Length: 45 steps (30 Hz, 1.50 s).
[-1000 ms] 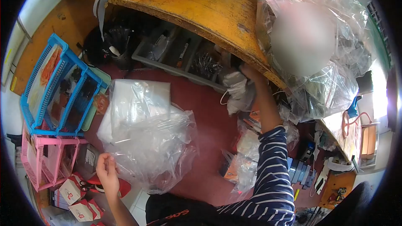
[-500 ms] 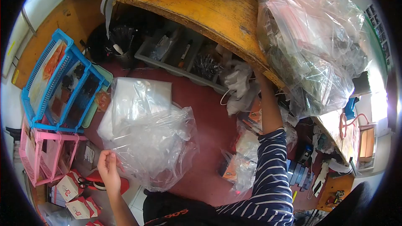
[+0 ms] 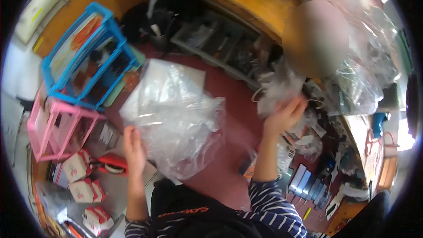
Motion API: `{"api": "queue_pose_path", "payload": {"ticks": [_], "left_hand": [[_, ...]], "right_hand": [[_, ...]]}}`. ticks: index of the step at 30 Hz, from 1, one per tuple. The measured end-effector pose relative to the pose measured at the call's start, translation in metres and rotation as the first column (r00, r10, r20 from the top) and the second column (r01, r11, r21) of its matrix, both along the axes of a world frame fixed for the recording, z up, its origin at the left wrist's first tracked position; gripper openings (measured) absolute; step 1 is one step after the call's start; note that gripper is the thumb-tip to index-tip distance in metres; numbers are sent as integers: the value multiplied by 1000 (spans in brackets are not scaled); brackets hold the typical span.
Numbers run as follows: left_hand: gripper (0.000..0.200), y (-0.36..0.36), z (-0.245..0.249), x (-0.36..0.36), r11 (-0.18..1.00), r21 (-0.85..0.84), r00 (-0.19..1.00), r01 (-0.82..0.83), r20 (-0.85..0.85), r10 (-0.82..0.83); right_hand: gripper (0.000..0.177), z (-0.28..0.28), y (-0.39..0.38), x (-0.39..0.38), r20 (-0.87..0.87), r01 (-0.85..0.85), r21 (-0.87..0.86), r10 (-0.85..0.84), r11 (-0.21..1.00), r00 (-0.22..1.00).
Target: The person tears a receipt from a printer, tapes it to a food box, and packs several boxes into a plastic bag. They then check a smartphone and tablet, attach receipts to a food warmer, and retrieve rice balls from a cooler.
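My left hand [image 3: 133, 148] grips the near left edge of a large clear plastic bag [image 3: 176, 110] that lies crumpled on the dark red tabletop [image 3: 229, 88]. My right hand [image 3: 285, 115] is raised over the table's right side and holds a small crumpled bundle of clear plastic [image 3: 275, 90] with a thin white cord hanging from it. My striped sleeve [image 3: 275, 207] covers the right forearm. The picture is blurred by motion.
A blue basket rack [image 3: 83, 57] and a pink one [image 3: 53, 128] stand at the left. A grey compartment tray [image 3: 220, 48] sits under a curved yellow shelf [image 3: 260, 13]. Piled clear bags [image 3: 370, 70] fill the right. Small white boxes [image 3: 79, 176] lie low left.
My right hand has pulled back from under the yellow shelf toward me, bringing the small plastic bundle with it. The view has swung and blurred. My left hand stays on the big bag's edge.
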<state>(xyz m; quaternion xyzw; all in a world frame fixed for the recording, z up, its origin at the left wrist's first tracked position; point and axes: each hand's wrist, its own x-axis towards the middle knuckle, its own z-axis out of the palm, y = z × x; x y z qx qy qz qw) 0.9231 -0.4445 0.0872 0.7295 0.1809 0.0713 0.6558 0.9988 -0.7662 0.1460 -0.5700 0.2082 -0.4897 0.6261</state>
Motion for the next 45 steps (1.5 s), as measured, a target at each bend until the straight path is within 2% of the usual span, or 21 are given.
{"api": "queue_pose_path", "payload": {"ticks": [1,2,3,4,6,9,10,12,14,17,19,21,22,23,25,27,31,34,40,43,45], "left_hand": [[24,-1,-6,0,996,-85,1000,-5,4,6],[24,-4,-3,-1,982,-185,1000,24,6,-23],[24,-6,-3,-1,974,-224,999,32,44,-22],[24,-7,-3,-1,963,-265,996,48,85,-26],[24,-8,-2,-5,957,-290,994,21,113,13],[24,-7,0,-8,940,-339,986,-30,143,83],[24,-7,-1,-10,933,-357,984,-44,146,102],[25,-9,-4,-11,931,-359,974,-66,179,138],[25,-15,2,-7,936,-342,962,-82,217,164],[24,-12,9,-1,950,-279,960,-137,198,196],[25,-4,5,-2,950,-270,959,-154,192,210],[25,1,5,-3,952,-255,961,-170,169,217],[26,2,3,-4,950,-263,960,-168,174,218],[26,4,1,-5,948,-269,958,-168,180,221],[27,2,3,-2,938,-287,952,-192,179,250],[27,3,1,1,942,-282,952,-181,192,240],[27,3,-3,4,941,-285,956,-180,175,236],[26,3,-4,5,939,-296,955,-172,183,233],[25,1,-3,4,942,-294,955,-162,195,225],[23,2,1,2,947,-278,961,-164,173,217],[22,2,3,0,950,-270,963,-160,168,210]], "right_hand": [[14,-50,25,-21,71,-193,-144,205,971,976],[15,-70,64,-32,3,-237,-575,292,783,957],[15,-95,87,-56,-451,-700,-491,537,518,713],[20,-95,108,-57,-729,-928,-315,575,200,371],[22,-102,126,-67,-889,-966,-258,389,16,243],[27,-59,136,-76,-717,-896,-158,576,416,393],[26,-73,146,-75,-449,-815,-208,687,541,571],[26,-114,173,-70,196,-606,-173,630,777,752],[26,-94,181,-54,-321,-819,-259,754,512,573],[20,-67,134,-30,-468,-814,-559,750,158,467],[16,-50,72,-1,-355,-822,-188,744,537,567],[22,-44,-4,58,-472,-386,-483,138,786,871],[41,-50,-46,84,-499,-251,-737,-255,628,828],[62,-63,-84,106,-673,-360,-718,-461,595,579],[82,-89,-143,120,-787,-632,-600,-505,491,355],[81,-98,-184,129,-807,-699,-541,-521,468,277],[79,-79,-234,152,-739,-602,-654,-560,459,375],[77,-79,-237,162,-715,-652,-665,-563,364,415],[74,-98,-199,157,-703,-835,-527,-632,155,326],[67,-113,-203,159,-693,-899,-412,-692,151,201],[58,-164,-260,181,-805,-847,-461,-528,266,272]]}}
